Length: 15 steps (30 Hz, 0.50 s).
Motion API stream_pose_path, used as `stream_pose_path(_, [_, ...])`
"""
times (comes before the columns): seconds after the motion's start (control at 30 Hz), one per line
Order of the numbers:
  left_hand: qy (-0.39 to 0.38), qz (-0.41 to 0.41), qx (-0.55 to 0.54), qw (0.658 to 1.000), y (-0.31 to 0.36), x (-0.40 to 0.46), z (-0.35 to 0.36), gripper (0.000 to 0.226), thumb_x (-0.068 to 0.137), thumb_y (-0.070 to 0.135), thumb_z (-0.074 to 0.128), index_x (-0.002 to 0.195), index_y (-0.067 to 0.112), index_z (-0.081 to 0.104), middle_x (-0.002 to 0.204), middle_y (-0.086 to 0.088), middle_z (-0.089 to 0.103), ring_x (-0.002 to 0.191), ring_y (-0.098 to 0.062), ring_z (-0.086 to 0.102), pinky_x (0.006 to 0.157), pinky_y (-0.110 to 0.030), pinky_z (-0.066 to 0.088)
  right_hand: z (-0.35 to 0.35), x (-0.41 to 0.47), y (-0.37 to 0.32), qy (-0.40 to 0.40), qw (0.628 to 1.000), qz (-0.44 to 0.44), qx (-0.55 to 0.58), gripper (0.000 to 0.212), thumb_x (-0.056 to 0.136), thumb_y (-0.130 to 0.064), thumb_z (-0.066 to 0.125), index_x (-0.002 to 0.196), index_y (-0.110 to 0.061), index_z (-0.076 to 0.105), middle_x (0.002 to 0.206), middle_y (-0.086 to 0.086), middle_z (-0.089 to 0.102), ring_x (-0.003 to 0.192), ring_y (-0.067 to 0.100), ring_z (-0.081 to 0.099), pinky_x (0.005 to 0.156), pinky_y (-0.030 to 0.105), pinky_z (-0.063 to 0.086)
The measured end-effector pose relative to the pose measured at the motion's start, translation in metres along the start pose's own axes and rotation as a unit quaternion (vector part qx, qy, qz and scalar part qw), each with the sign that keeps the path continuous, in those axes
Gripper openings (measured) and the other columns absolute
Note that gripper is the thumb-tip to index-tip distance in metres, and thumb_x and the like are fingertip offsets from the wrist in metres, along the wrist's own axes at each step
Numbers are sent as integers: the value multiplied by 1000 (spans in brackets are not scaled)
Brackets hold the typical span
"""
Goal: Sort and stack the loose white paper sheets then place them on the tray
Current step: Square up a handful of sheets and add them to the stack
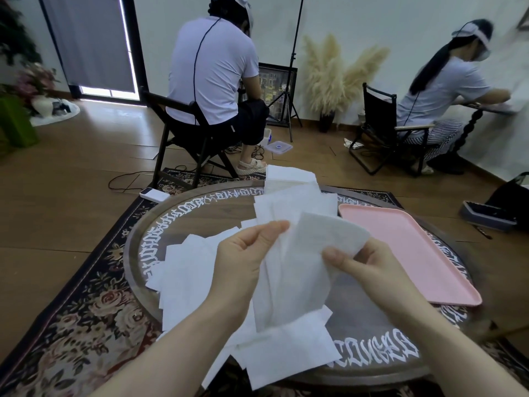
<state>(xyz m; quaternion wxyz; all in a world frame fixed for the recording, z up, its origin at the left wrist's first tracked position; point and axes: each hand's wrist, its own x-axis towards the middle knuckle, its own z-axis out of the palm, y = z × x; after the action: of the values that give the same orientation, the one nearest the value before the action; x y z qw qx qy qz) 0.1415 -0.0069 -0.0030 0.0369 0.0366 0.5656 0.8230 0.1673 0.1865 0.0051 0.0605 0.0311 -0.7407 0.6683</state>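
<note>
Left hand: left hand (246, 253) pinches the held sheets (294, 270) at their top-left edge.
Right hand: right hand (363, 262) grips the right edge — thumb on top.
Tip: square the edges before adding more, I'd say.
Loose sheets: loose sheets (189, 270) scattered over the round table (372, 325).
Tray: pink tray (415, 253) sits right — nothing in it.

White paper sheets (289, 270), pink tray (412, 253), floral rug (86, 310)

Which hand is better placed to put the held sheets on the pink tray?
Right. The right hand already pinches the held sheets and is nearer the pink tray, which lies on the table's right side. The left hand grips them from the far side.
</note>
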Motion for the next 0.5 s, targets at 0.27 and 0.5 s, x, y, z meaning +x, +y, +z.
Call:
stream_pose_path(0.27, [14, 26, 9, 1000, 1, 4, -4, 49, 78, 1, 77, 117, 31, 69, 125, 4, 68, 120, -18, 62, 105, -43, 47, -12, 6, -8, 45, 992, -17, 112, 23, 77, -19, 65, 96, -12, 76, 98, 9, 77, 84, 20, 75, 64, 23, 58])
stream_pose_path(0.5, [-17, 16, 14, 1000, -3, 0, -1, 22, 80, 8, 76, 97, 21, 78, 95, 11, 76, 93, -12, 73, 81, -26, 57, 2, 3, -5, 40, 998, 19, 41, 36, 74, -31, 70, 107, -17, 73, 104, 8, 76, 95, 31, 72, 82, 44, 57])
